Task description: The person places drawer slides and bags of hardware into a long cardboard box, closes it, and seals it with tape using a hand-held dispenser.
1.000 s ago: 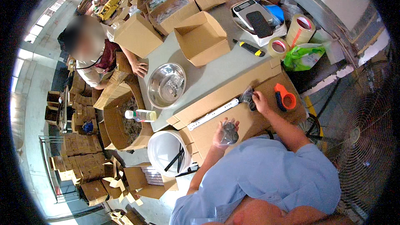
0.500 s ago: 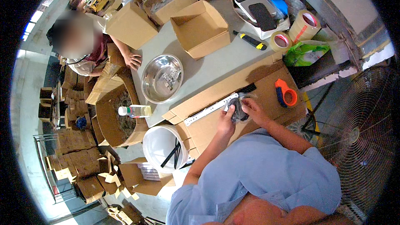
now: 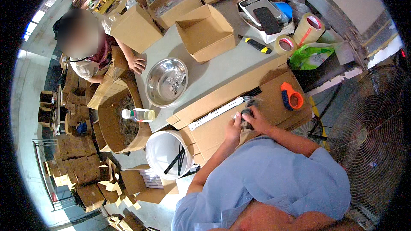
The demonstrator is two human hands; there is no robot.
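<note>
The grey worktop [image 3: 199, 81] carries a flattened cardboard sheet [image 3: 214, 134] along the person's side, with a steel bowl [image 3: 156, 83] beyond its left part. On the sheet lies a slim white rail [image 3: 216, 113], its long axis slanting from near left to far right, its far end close to a cluster of dark strips [image 3: 253, 92]. The rail sits just beyond both hands and to their left, so the left hand [image 3: 233, 128] is nearer to most of its length. The right hand [image 3: 258, 120] is nearer the strips, with an orange-and-blue tool [image 3: 293, 97] off to its right. Between the hands is a small dark bundle [image 3: 246, 113] — just on the near side of the rail's far end. The right grip is closed on it; the left fingertips meet its left side — whether clamped or merely touching cannot be told.
</note>
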